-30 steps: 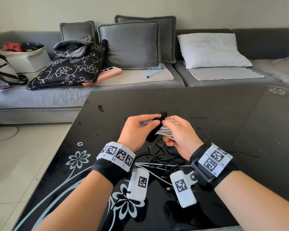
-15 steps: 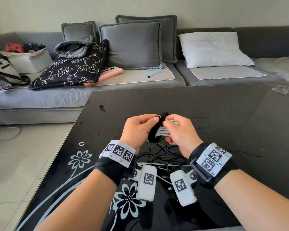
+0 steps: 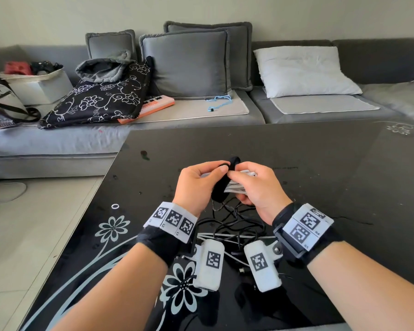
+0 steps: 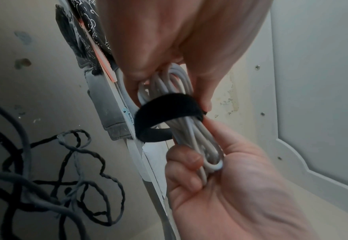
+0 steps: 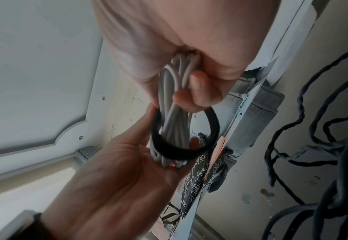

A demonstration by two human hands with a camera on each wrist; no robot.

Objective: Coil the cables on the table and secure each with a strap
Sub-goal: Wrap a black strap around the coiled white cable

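Above the glossy black glass table with white flower patterns (image 3: 308, 163), both hands meet around a bundle of coiled white cable (image 4: 181, 100). The left hand (image 3: 196, 185) has its fingers curled round one end of the bundle, and the right hand (image 3: 258, 187) has its fingers curled round the other end. A black fabric hook-and-loop strap (image 4: 164, 112) loops loosely around the middle of the white cable, with a gap between band and strands on one side. The thumbs and forefingers of both hands come together at the strap's top, where its ends meet; which hand pinches the strap itself cannot be told.

Under the hands a loose tangle of thin black cables (image 3: 234, 218) lies on the table, uncoiled.

Behind the table stands a grey sofa (image 3: 58, 144). At its left end sits a white open box (image 3: 41, 88) holding a red item (image 3: 17, 67) and some dark items (image 3: 46, 66) too small to identify. Beside it lie a black cushion with white floral print (image 3: 98, 99), an orange-and-pink flat keyboard-like item (image 3: 153, 106) partly beneath that cushion, grey cushions (image 3: 187, 63), a white pillow (image 3: 301, 70) and a thin blue cord (image 3: 220, 100).
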